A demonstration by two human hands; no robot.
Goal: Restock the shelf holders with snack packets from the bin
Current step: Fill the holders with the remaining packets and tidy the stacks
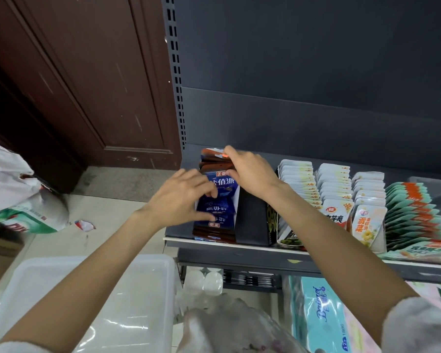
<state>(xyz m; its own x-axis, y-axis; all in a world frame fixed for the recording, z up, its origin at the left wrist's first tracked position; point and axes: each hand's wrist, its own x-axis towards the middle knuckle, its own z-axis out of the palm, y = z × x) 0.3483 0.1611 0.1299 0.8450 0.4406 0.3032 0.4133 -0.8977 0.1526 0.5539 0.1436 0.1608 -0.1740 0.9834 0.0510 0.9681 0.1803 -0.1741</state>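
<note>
Both hands at the leftmost holder (251, 220) on the shelf (239, 247). Left hand (181, 197) pinches a blue packet (215, 207), thumb under, fingers curled over its near half. Right hand (250, 169) sits farther back, fingers curled over the tops of the brown packets (215, 163), pressing the stack toward the far end. More brown packets (214, 235) lie at the near edge, under the blue one.

Right of the black divider: rows of white packets (297, 179), then green-orange packets (412, 210) at far right.

Bin (148, 266), clear plastic, sits near left, below the shelf; the left forearm crosses over it. Tissue pack (321, 319) on the lower level, near right. White bags (13, 189) on the floor left, by the brown door (87, 72).
</note>
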